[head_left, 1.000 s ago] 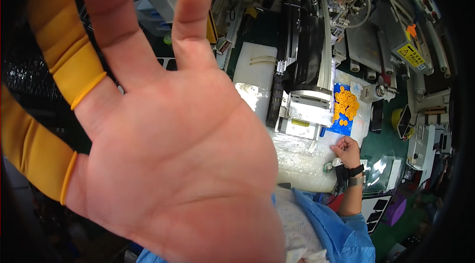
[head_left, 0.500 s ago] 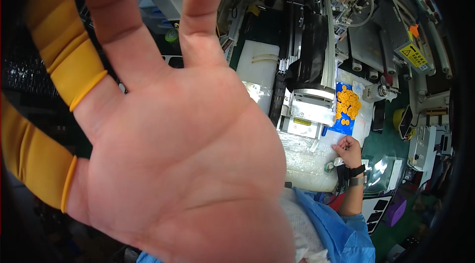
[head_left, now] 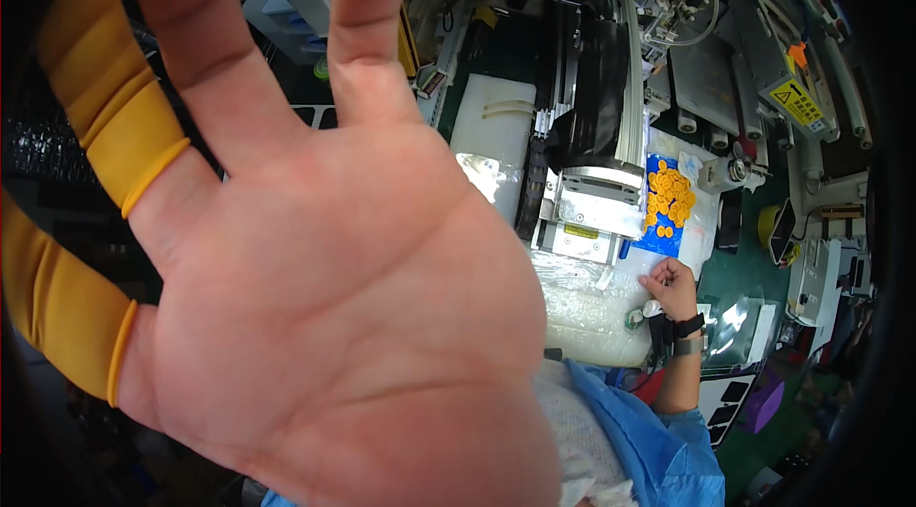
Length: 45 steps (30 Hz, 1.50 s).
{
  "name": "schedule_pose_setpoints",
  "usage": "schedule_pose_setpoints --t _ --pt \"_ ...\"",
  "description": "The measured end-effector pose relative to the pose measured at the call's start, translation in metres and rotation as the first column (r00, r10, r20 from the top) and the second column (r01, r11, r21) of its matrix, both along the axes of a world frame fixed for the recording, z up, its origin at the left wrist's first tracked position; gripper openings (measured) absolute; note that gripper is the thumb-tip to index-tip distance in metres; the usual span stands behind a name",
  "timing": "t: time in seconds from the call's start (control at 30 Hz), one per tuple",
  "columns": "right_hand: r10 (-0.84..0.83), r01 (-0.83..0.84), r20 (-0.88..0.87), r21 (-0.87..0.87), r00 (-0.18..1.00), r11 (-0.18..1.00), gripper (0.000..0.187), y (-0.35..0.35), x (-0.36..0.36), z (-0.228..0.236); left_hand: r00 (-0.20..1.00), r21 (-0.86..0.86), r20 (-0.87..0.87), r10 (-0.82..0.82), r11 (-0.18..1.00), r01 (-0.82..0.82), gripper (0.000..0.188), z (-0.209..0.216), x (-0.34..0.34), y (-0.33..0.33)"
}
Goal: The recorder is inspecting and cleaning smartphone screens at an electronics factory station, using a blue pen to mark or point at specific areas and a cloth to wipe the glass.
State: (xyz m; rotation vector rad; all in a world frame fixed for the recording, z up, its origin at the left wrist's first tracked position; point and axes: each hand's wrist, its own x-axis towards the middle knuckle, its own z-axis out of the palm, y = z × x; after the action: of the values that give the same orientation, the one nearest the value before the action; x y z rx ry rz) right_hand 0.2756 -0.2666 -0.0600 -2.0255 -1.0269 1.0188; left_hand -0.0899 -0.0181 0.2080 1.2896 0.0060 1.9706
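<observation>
My left hand (head_left: 353, 307) fills the left half of the view, palm toward me and fingers spread, holding nothing. Yellow finger cots (head_left: 114, 135) cover its two leftmost digits; the other visible fingers are bare, and some fingertips run out of frame. My right hand (head_left: 672, 286), with a black band (head_left: 688, 326) at the wrist, rests at the near right of the bench, fingers curled in. Whatever lies between those fingers, if anything, is hidden. Just beyond it, a pile of yellow rolled finger cots (head_left: 671, 194) lies on a blue sheet (head_left: 660, 244). A small white-capped bottle (head_left: 652, 310) stands beside the wrist.
A metal machine head with a black cover (head_left: 601, 125) stands mid-bench, left of the cots. Clear wrap (head_left: 592, 316) covers the near bench part. A metal dispenser bottle (head_left: 722, 173) sits right of the cots. Rollers and a yellow warning label (head_left: 796, 103) are farther right.
My left hand has shifted slightly left, still spread. My right hand keeps its place and curled shape.
</observation>
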Motion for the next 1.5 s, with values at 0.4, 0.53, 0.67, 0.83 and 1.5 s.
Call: schedule_pose_setpoints --t 0.4,0.53,0.67,0.83,1.5 --pt "-0.001 0.001 -0.011 0.011 1.0 1.0 0.024 -0.006 0.002 -0.004 1.0 -0.001 -0.011 -0.015 1.0 0.015 0.107 -0.002 -0.016 0.008" --pt "-0.011 0.011 -0.037 -0.013 0.999 1.0 0.024 -0.001 -0.001 0.001 1.0 -0.005 -0.019 -0.009 1.0 0.008 0.107 -0.006 -0.003 -0.004" --pt "0.024 -0.024 -0.003 0.001 1.0 1.0 0.024 0.008 -0.004 0.003 1.0 0.007 -0.023 0.005 1.0 -0.004 0.106 -0.002 -0.004 0.009" --pt "-0.007 0.007 0.015 0.004 1.0 1.0 0.025 0.0 -0.003 0.005 0.999 0.034 -0.026 -0.026 0.999 0.026 0.106 -0.009 0.028 -0.045" --pt "-0.007 0.002 0.09 0.053 0.996 0.999 0.025 0.001 -0.012 0.006 0.97 -0.613 -0.241 0.003 0.775 -0.155 0.007 -0.09 0.009 -0.069"
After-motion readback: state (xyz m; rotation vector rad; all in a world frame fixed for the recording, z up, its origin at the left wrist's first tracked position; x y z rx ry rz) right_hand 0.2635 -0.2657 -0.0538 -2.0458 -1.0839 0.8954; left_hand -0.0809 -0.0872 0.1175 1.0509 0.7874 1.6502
